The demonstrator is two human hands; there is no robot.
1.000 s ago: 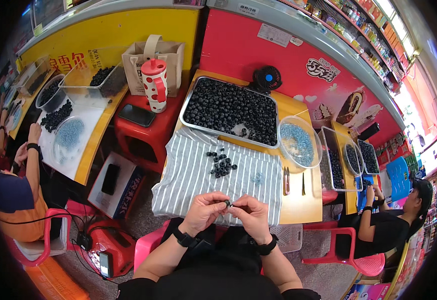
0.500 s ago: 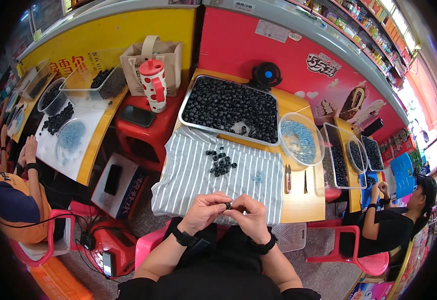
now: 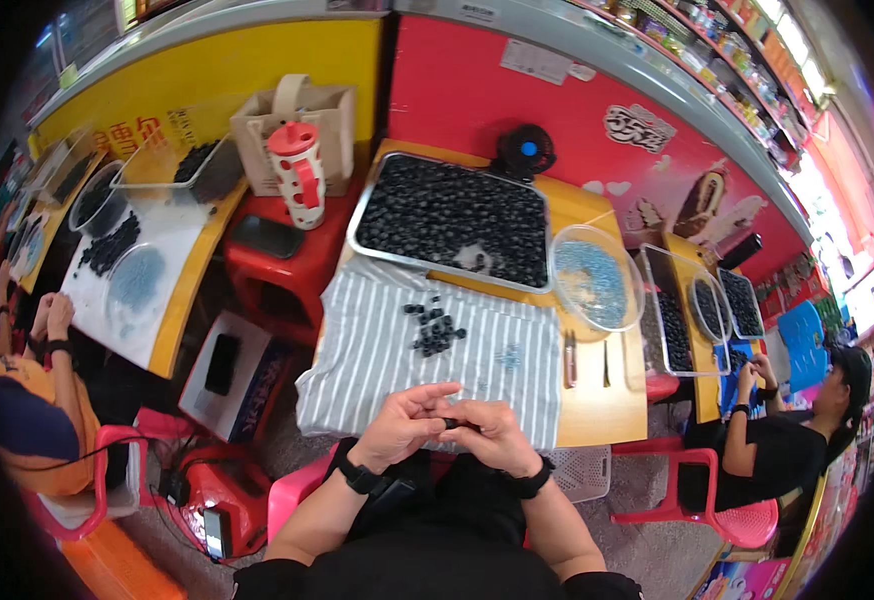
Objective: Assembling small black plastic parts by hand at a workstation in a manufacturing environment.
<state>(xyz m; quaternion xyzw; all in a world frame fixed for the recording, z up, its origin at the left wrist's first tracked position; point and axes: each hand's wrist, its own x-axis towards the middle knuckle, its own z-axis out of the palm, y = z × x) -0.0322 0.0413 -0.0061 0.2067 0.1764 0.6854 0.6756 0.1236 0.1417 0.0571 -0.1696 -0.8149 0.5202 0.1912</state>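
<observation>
My left hand (image 3: pixel 405 425) and my right hand (image 3: pixel 495 434) meet at the near edge of a grey-and-white striped cloth (image 3: pixel 357 355). Between their fingertips is a small black ring-like part (image 3: pixel 450 423), pinched from both sides and mostly covered. Beyond my hands, a loose cluster of black parts (image 3: pixel 439 332) lies on the cloth. To its right is a little heap of tiny light-blue pieces (image 3: pixel 510 356). A metal tray (image 3: pixel 447 267) full of the same black parts stands behind the cloth.
Right of the tray is a round clear tub (image 3: pixel 612 328) of light-blue pieces. Two slim tools, one brown-handled (image 3: pixel 570 362), lie on the wooden table (image 3: pixel 612 415). A spotted tumbler (image 3: pixel 299 180) and phone (image 3: pixel 267 237) rest on a red stool. People work at tables on both sides.
Both hands stay together around the black part; my right fingers have closed further over it and the left fingers have straightened. The whole view has shifted slightly and blurred.
</observation>
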